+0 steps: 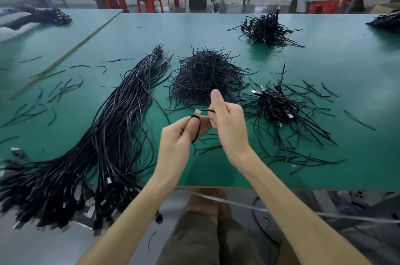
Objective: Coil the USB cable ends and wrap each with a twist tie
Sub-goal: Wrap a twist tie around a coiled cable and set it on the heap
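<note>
Left hand (184, 134) pinches a small cable coil (196, 129) above the table's (337, 65) near edge, plug (197, 112) sticking up. Right hand (228, 123), thumb raised, fingers curled round a black strand (207, 110) running from the plug. Loose cable bundle (104, 135) lies left, tied coils (278, 106) right. Twist tie heap (207, 74) sits behind the hands, another coil pile (268, 29) farther back.

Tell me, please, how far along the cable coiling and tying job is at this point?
Done: a pile of coiled cables lies right of the hands, a second pile farther back. In hand: the left hand pinches a small coil near its USB plug; the right hand grips a black strand from it. Left: the large bundle of loose cables on the left, with a twist tie heap ready.
</note>
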Demonstrator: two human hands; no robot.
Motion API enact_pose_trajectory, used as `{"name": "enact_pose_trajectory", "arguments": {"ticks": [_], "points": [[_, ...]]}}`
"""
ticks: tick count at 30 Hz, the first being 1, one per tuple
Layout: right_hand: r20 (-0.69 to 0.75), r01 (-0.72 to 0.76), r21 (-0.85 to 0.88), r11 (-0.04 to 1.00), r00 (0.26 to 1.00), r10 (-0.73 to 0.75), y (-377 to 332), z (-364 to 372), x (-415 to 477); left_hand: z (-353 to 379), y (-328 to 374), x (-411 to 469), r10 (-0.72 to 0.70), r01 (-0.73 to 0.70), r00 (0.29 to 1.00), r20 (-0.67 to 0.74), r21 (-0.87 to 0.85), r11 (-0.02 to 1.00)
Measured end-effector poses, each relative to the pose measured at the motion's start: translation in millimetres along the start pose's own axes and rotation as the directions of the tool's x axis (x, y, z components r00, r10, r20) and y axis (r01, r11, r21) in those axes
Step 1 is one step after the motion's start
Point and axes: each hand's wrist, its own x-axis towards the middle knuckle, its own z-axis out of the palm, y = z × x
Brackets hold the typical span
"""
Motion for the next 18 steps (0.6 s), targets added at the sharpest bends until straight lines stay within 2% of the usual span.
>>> {"name": "enact_pose_trajectory", "arguments": {"ticks": [3,5,7,9,11,12,14,16,17,18], "points": [[-0.028,-0.007,0.027,1.0,1.0,0.007,-4,-3,1,2,3,0,-0.009,0.008,1.0,-0.018,-0.06,0.998],[-0.002,0.047,-0.034,0.998,0.999,-0.048,-4,-1,-2,2,3,1,-0.042,0.037,0.998,-0.042,-0.114,0.993],[0.044,0.117,-0.133,0.984,0.993,-0.112,-3,5,-8,4,5,1,-0.13,0.108,0.989,-0.07,-0.252,0.962],[0.08,0.169,-0.222,0.96,0.985,-0.155,1,12,-16,9,10,4,-0.251,0.212,0.968,-0.012,-0.491,0.845],[0.104,0.195,-0.294,0.936,0.98,-0.172,8,16,-23,8,17,12,-0.358,0.295,0.931,0.069,-0.719,0.63],[0.121,0.206,-0.335,0.919,0.977,-0.175,12,16,-26,5,20,17,-0.392,0.298,0.916,0.084,-0.796,0.527],[0.162,0.232,-0.417,0.879,0.97,-0.179,21,13,-30,-6,27,22,-0.43,0.272,0.898,0.089,-0.883,0.384],[0.19,0.259,-0.475,0.841,0.963,-0.189,28,7,-30,-20,33,23,-0.422,0.277,0.897,0.131,-0.911,0.306],[0.196,0.268,-0.5,0.823,0.961,-0.194,31,3,-29,-26,36,22,-0.39,0.297,0.906,0.166,-0.905,0.305],[0.197,0.271,-0.525,0.807,0.961,-0.194,34,-2,-26,-33,38,20,-0.345,0.324,0.917,0.2,-0.878,0.353]]}}
